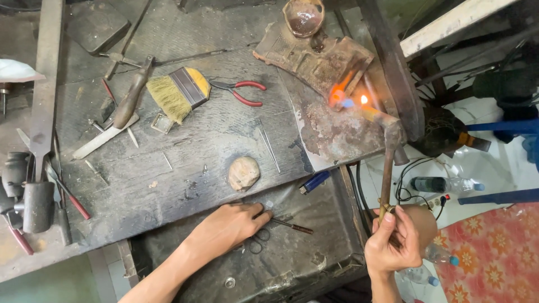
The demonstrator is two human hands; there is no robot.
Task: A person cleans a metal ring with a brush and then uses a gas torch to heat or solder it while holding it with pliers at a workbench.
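Note:
My right hand (393,242) grips the brass handle of a long blowtorch (386,168) at the bench's right edge. The torch's flame (351,101) burns orange and blue against a dark charred block (314,59) at the far right of the bench. My left hand (227,227) rests on the lower tray in front of the bench, its fingertips touching a thin dark metal tool (292,226). Small scissors (259,240) lie just under that hand. A pale lump (243,172) sits on the bench above the left hand.
A worn dark workbench (185,151) holds a yellow brush (179,92), red-handled pliers (242,92), a wooden-handled tool (130,98), files, thin rods and a blue lighter (314,181). A small bowl (303,17) sits beyond the block. Plastic bottles (446,184) and cables lie on the floor at right.

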